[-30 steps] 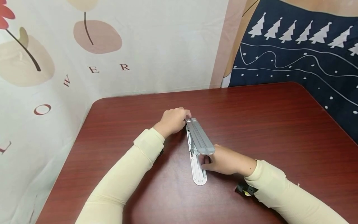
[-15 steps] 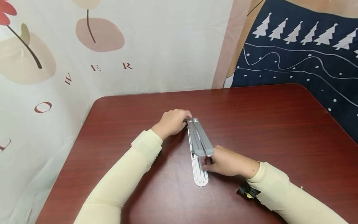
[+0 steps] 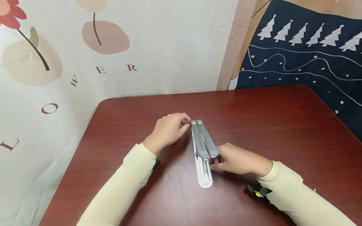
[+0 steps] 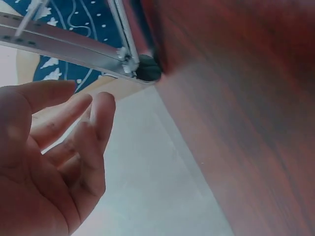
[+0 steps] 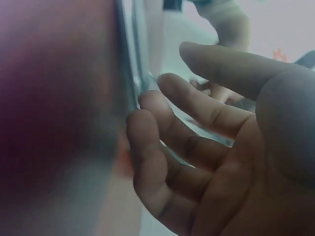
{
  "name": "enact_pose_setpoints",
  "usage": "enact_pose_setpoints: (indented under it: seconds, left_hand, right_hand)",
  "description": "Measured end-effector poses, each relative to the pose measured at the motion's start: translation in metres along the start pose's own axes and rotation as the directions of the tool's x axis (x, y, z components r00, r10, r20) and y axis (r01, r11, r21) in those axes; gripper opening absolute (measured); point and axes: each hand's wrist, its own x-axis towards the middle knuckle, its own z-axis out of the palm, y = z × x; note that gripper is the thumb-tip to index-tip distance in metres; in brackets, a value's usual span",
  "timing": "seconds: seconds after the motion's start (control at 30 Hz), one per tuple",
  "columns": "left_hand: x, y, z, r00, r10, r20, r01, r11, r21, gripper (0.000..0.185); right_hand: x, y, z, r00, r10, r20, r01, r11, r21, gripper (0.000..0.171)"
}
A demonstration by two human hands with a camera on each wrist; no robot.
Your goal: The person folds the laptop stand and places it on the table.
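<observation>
Home: patterned cloth backdrops [image 3: 169,47], table [image 3: 282,125]

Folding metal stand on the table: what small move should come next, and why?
Probably the right hand should press the raised upper arm down flat. The folding metal stand is nearly folded, the right fingertips touch its near end, and the left hand hangs open just clear of the hinge.

- Right hand [image 5: 216,162] fills the lower right of the view, palm toward the lens, fingers [image 5: 187,105] loosely bent
- Fingertips lie against the edge of a pale metal stand [image 5: 134,64], a thin strip running top to bottom; firm grip or bare touch cannot be told
- Thumb stretched above the fingers, apart from the strip
- Dark red worktop [image 5: 54,98] blurs across the left half
- A second hand [image 5: 224,22], out of focus, at top centre beyond the strip
</observation>
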Motion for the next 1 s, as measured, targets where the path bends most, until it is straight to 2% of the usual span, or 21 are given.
enact_pose_setpoints:
  seconds: [0.23, 0.4, 0.5, 0.77, 0.87, 1.0]
  left_hand:
    - [-0.022, 0.005, -0.007, 0.999, -0.026, -0.04, 0.022, 0.994, -0.105, 0.015]
    - [-0.027, 0.007, -0.008, 0.999, -0.003, -0.053, -0.007, 0.983, -0.185, 0.01]
    - [-0.028, 0.006, -0.009, 0.999, 0.003, -0.042, -0.012, 0.975, -0.222, 0.008]
    - [-0.032, 0.005, -0.005, 0.999, 0.02, -0.025, -0.027, 0.959, -0.283, 0.006]
    - [-0.032, 0.007, -0.004, 0.999, 0.026, -0.024, -0.032, 0.953, -0.3, 0.005]
    - [-0.03, 0.01, -0.002, 0.999, 0.044, -0.015, -0.046, 0.945, -0.322, 0.005]
  right_hand:
    - [-0.006, 0.003, -0.02, 0.987, 0.053, -0.152, -0.052, 0.999, 0.01, 0.015]
    - [-0.003, 0.002, -0.03, 0.947, 0.107, -0.302, -0.105, 0.994, 0.024, 0.008]
    - [0.004, 0.0, -0.036, 0.922, 0.135, -0.362, -0.129, 0.991, 0.041, 0.005]
    - [0.024, 0.006, -0.036, 0.864, 0.242, -0.441, -0.194, 0.969, 0.15, 0.012]
    - [0.025, 0.01, -0.033, 0.861, 0.251, -0.442, -0.188, 0.965, 0.181, 0.011]
    - [0.025, 0.012, -0.028, 0.868, 0.24, -0.434, -0.168, 0.965, 0.199, 0.009]
